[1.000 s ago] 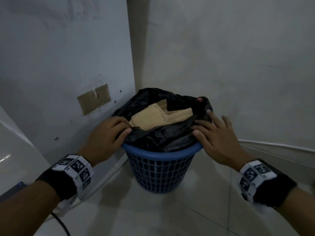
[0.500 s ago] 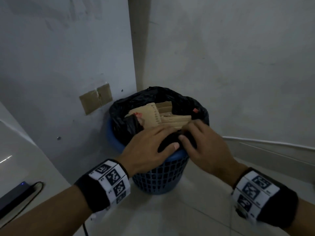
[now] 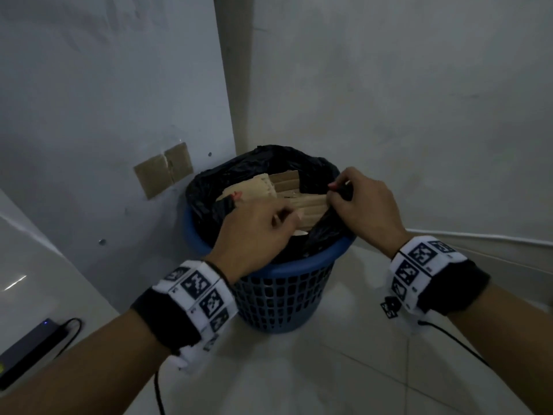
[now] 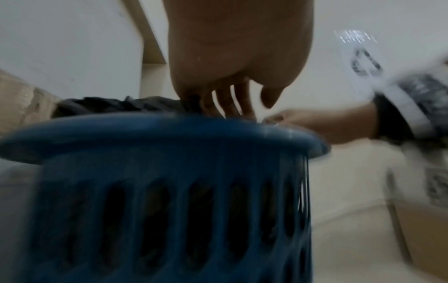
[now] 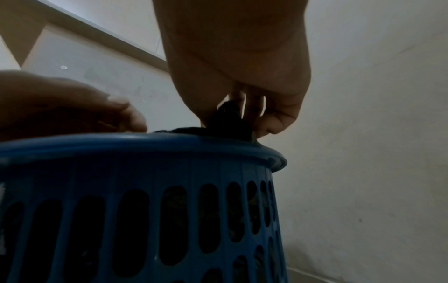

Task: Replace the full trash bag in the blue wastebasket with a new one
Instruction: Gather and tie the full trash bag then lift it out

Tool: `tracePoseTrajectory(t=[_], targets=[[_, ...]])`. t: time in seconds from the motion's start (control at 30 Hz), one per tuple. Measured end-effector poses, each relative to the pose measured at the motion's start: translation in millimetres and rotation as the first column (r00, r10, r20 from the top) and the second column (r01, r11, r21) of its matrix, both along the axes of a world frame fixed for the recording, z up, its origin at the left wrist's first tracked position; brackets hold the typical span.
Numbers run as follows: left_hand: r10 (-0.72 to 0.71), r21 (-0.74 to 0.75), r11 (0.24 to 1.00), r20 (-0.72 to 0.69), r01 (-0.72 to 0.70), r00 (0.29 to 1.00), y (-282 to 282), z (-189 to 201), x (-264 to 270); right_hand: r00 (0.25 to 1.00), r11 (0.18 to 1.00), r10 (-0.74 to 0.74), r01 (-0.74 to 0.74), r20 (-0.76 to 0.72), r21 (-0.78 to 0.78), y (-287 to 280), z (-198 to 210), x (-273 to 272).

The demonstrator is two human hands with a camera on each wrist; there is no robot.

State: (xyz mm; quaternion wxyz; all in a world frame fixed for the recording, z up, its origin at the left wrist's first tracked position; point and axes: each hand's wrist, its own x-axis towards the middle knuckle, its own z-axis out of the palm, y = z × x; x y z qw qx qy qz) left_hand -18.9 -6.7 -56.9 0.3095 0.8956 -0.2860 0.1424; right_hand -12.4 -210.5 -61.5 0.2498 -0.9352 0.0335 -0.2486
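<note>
The blue wastebasket (image 3: 299,265) (image 4: 169,134) (image 5: 145,147) stands in a wall corner. It is lined with a black trash bag (image 3: 269,163) (image 4: 109,106) full of cardboard pieces (image 3: 287,187). My right hand (image 3: 339,193) (image 5: 242,118) pinches a bunched strip of the bag just above the right rim. My left hand (image 3: 284,218) (image 4: 232,107) is over the near rim with fingers curled. A black strip of bag runs under its little-finger side and looks held. The near rim is bare of bag.
Grey walls close in behind and to the right. Two cardboard patches (image 3: 163,170) are stuck on the left wall. A dark device with a cable (image 3: 30,348) lies at the left. A cable (image 3: 478,238) runs along the right wall, and a cardboard box (image 4: 424,229) stands at the right.
Both hands were together on the bag at the near rim. They have drawn apart: the right pulled a bunch of bag up and right, the left moved over the cardboard.
</note>
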Motion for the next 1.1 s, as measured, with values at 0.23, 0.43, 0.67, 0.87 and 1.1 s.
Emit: tracePoseTrajectory(t=[0.23,0.43,0.67,0.87,1.1], targets=[[-0.101,-0.328,0.945,-0.31,-0.007,0.945,-44.9,15.9,11.8,0.995,0.88,0.088,-0.104,0.057,0.463,8.1,9.7,-14.0],[-0.17,-0.31,0.947,-0.266,0.083,0.949,-70.8,16.2,0.1,0.976,0.805,0.216,-0.174,-0.008,0.568,-6.5,33.5,-46.6],[-0.129,-0.134,0.983,-0.022,0.124,0.991,-78.4,16.1,-8.8,0.996,0.798,0.09,-0.07,-0.003,0.598,-31.6,51.1,-55.6],[-0.036,0.069,0.997,0.052,0.033,0.998,-67.6,10.4,-5.9,0.983,0.537,0.184,-0.116,0.018,0.835,-33.0,56.9,-60.5],[-0.238,-0.128,0.962,0.047,0.243,0.97,-89.8,43.7,-7.5,0.929,0.435,0.36,-0.244,0.081,0.867,-29.4,68.6,-65.6]])
